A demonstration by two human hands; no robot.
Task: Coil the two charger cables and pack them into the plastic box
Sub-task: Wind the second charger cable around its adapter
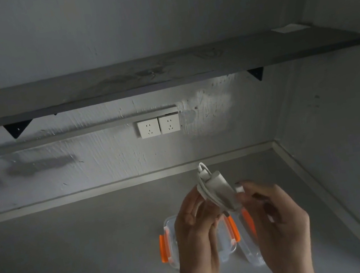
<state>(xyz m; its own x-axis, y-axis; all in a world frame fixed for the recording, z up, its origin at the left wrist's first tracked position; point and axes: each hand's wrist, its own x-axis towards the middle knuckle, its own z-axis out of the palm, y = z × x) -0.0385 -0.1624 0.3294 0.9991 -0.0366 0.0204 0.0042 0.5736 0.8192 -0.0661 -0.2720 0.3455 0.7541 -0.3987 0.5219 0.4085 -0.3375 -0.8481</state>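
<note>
A white charger cable is wound into a tight bundle and held up above the grey table. My left hand grips the lower left side of the bundle. My right hand pinches the cable's white plug end at the bundle's right side. Below the hands sits the clear plastic box with orange clips, mostly hidden behind my left hand. Its clear lid with an orange clip lies just to the right of the box. A second cable is not visible.
The grey table meets the wall at the back and a side wall on the right. Two white wall sockets sit above the table. A dark shelf on black brackets runs across the wall higher up.
</note>
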